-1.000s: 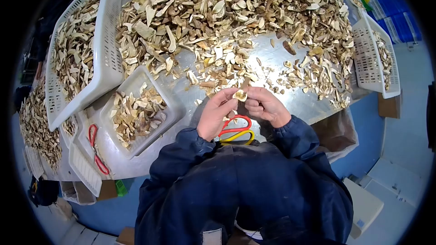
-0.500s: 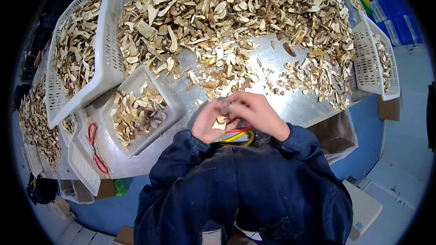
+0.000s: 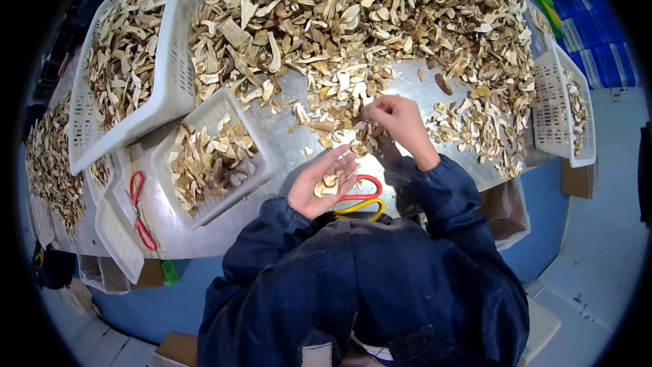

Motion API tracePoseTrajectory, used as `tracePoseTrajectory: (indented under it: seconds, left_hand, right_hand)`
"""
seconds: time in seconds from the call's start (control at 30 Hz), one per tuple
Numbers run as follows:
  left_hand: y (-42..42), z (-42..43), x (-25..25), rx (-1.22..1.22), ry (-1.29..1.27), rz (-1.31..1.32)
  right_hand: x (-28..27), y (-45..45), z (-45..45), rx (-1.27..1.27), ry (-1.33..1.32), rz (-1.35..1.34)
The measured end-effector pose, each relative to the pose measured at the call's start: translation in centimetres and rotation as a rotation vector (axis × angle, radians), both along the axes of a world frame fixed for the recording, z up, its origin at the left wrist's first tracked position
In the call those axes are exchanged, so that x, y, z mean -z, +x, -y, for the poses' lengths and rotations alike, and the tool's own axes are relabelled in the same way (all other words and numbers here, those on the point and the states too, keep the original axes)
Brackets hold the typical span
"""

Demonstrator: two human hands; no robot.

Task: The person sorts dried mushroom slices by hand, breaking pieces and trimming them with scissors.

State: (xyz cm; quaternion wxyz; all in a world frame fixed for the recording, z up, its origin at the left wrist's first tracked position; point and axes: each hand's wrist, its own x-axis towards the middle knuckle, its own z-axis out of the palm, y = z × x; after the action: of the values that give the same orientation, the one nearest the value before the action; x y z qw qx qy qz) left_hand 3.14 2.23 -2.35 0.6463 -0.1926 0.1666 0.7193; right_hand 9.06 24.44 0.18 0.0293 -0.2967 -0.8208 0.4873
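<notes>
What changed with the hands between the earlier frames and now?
The right hand parted from the left hand and moved forward to the loose slices. The left hand opened, palm up, with pieces lying on it. The tray and scissors beside it stayed put.

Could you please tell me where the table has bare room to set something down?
Bare metal shows between the red-handled scissors and the shallow tray, and between that tray and the left hand. Farther back, the heap of slices crowds the table.
</notes>
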Motion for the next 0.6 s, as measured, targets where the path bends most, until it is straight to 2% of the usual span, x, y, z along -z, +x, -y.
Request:
tracePoseTrajectory:
  seconds: [0.03,0.1,0.13,0.23,0.27,0.37,0.43,0.5,0.6]
  left_hand:
    - [-0.1,-0.1,-0.1,-0.016,0.014,0.005]
    - [-0.3,-0.3,-0.4,-0.041,0.047,0.016]
    - [-0.4,-0.5,-1.1,-0.029,0.017,-0.001]
    - [-0.1,0.1,1.0,-0.061,0.064,0.148]
    - [-0.1,0.0,0.1,-0.060,-0.037,0.133]
    - [-0.4,0.9,0.9,-0.054,0.251,0.205]
    - [-0.4,1.4,1.2,-0.061,0.241,0.231]
    - [-0.5,1.8,2.0,-0.055,0.304,0.272]
    - [-0.5,1.7,1.3,-0.051,0.138,0.277]
  right_hand:
    - [-0.6,0.4,0.5,-0.102,-0.159,-0.037]
    - [-1.9,0.5,1.4,-0.215,-0.181,-0.064]
    - [-2.7,0.1,1.8,-0.138,-0.072,-0.022]
    - [0.2,-1.3,0.6,-0.070,0.541,-0.010]
    - [0.8,-1.4,0.6,-0.067,0.550,-0.030]
    - [1.0,-1.8,1.0,-0.081,0.579,-0.058]
    - [0.4,-1.5,2.1,-0.106,0.605,-0.039]
    - [1.3,-1.4,2.6,-0.137,0.746,-0.007]
    - [2.3,-0.9,2.7,-0.175,0.852,0.038]
